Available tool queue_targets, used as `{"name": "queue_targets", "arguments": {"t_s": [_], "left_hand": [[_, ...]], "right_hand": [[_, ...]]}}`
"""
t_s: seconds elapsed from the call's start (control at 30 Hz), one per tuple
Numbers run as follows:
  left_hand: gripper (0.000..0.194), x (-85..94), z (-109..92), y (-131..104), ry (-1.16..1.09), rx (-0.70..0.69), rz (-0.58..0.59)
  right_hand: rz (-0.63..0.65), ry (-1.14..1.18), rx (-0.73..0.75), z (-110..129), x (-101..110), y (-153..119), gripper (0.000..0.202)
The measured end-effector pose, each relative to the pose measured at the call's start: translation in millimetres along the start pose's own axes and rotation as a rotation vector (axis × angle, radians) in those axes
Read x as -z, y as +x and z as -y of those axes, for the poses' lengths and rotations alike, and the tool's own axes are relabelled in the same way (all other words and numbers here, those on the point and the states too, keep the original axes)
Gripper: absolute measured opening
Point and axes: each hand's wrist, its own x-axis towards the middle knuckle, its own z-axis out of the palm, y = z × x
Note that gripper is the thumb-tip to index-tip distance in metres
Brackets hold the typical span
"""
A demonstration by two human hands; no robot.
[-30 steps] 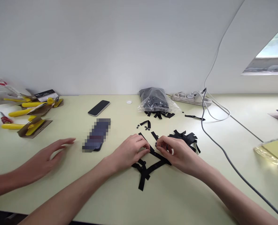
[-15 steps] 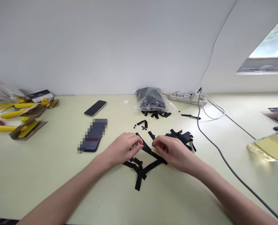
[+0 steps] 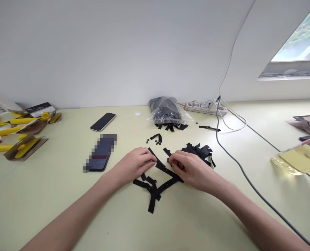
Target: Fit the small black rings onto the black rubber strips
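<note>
My left hand (image 3: pixel 136 163) rests on the table with thumb and fingers pinched at the edge of a black strap (image 3: pixel 162 166), which has small holes in it. To its right, my right hand (image 3: pixel 194 169) has its fingers closed in a pinch; what they hold is hidden. Small dark rings show at those fingertips. A short black strap (image 3: pixel 167 151) lies just beyond them. Nearer me, several black straps (image 3: pixel 152 204) lie joined in a branching shape. Behind the right hand is a pile of black straps (image 3: pixel 197 150).
Small black rings (image 3: pixel 158 142) lie beyond the hands. A plastic bag of black pieces (image 3: pixel 165 109) sits by the wall, beside a power strip (image 3: pixel 206 107). Two phones (image 3: pixel 103 122) lie left. Yellow-handled tools (image 3: pixel 26 148) are far left. A dark cable (image 3: pixel 238 158) crosses the right side.
The whole view has shifted slightly, so things appear a little further left. My left fingers have drawn closer together at the strap. My right hand stays in its pinch at nearly the same place.
</note>
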Motion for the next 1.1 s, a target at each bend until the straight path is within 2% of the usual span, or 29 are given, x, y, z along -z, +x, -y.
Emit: {"name": "queue_targets", "arguments": {"t_s": [0.17,0.43,0.6,0.87,1.1], "left_hand": [[0.022,0.0,1,-1,-0.022,0.033,-0.009],[0.027,2.7,3,-1,-0.056,0.107,-0.031],[0.026,2.6,1,0,-0.081,0.122,-0.059],[0.021,3.2,-13,5,-0.449,0.257,-0.165],[0.017,2.7,-18,4,-0.38,0.125,-0.317]], "right_hand": [[-0.025,0.022,-0.001,3,-3,-1,0.015],[0.088,0.013,-0.049,6,0,-2,0.013],[0.11,0.037,-0.028,6,2,-2,0.018],[0.035,0.155,-0.02,8,1,-4,0.011],[-0.028,0.314,-0.055,2,-3,-1,0.01]]}}
